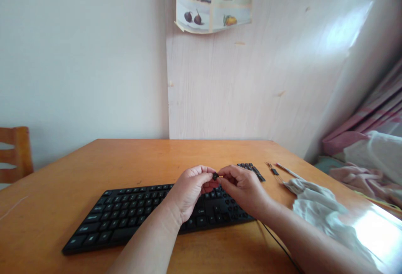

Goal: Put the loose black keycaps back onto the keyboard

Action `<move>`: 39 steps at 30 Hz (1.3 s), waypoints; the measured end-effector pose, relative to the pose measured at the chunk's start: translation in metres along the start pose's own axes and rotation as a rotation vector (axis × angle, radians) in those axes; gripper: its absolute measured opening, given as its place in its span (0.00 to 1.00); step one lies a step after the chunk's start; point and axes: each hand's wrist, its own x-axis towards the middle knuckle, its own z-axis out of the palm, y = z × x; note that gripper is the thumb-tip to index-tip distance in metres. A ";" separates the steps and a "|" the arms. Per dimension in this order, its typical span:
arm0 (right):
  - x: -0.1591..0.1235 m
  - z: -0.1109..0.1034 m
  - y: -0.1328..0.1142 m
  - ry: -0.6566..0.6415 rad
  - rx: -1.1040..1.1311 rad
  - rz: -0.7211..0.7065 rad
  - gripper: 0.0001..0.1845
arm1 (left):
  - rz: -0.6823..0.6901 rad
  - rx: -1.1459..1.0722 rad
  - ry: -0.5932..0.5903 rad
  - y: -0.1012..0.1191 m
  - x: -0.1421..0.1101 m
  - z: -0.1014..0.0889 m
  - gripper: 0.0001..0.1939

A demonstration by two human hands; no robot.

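A small black keycap [215,176] is pinched between the thumb and fingers of my left hand [196,184], above the keyboard. Close against it, my right hand [240,184] has its thumb and fingertips pressed together. Something thin and pale seems to show at those fingertips, too small to name. Under both hands lies a black keyboard [135,211], slightly slanted on the table. Its number pad at the right end shows bare key sockets without caps. Behind my right hand, several loose black keycaps [251,168] lie in rows, partly hidden by that hand.
On the wooden table [141,156], a wire tool with a black middle [274,171] and a thin pale stick [289,170] lie at the right. Nearer is a crumpled grey cloth [320,207]. The keyboard's cable [279,242] runs to the front edge. A chair [21,152] stands left.
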 end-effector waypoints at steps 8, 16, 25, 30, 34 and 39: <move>-0.001 -0.001 0.000 -0.004 0.017 -0.009 0.06 | -0.007 0.006 0.003 0.000 -0.001 -0.001 0.08; -0.002 0.000 0.001 0.002 0.016 -0.037 0.07 | 0.004 -0.009 0.010 0.002 -0.001 0.000 0.08; -0.002 -0.004 0.003 0.001 -0.014 -0.147 0.12 | -0.009 0.053 0.011 0.002 -0.001 0.000 0.10; -0.002 -0.008 0.000 -0.007 -0.044 -0.134 0.09 | -0.025 0.048 -0.014 0.002 -0.001 0.000 0.11; -0.003 -0.012 -0.002 -0.038 -0.069 -0.133 0.09 | -0.029 0.093 0.000 0.001 0.000 -0.002 0.11; -0.003 -0.016 -0.004 -0.085 -0.148 -0.127 0.07 | -0.044 0.139 -0.005 0.001 -0.001 0.000 0.11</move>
